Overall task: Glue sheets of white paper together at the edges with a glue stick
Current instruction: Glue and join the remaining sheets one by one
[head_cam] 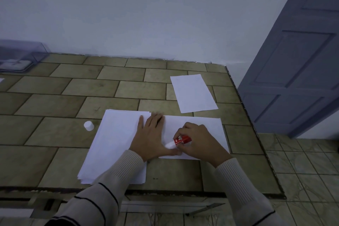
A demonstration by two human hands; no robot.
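So far you look to be early in the gluing, on the step of spreading glue along one edge. Take the paper stack [113, 143] on the tabletop [73, 101] as the marker. The glue stick's white cap [89, 125] stands off by itself just left of the stack's far corner, so the stick is open for use. Just right of the stack lies a single sheet [211, 124], its left edge close beside the stack.

Your left hand [149, 139] lies flat with straight fingers, pressing down across the stack's right edge and the single sheet's left edge; its grip holds nothing. Your right hand [200, 141] has its grip curled round the red glue stick [181, 140], right of the stack. The white tip points back towards the stack and meets the sheet near its left edge, at the near end.

Another sheet [193, 93] lies well beyond and to the right of the stack. Whether it is one sheet or a finished pair, you cannot tell from this view.

By my reading, no join is visibly made yet. What is left: run glue up the edge, lay a sheet from the stack over it, press the seam, then repeat.
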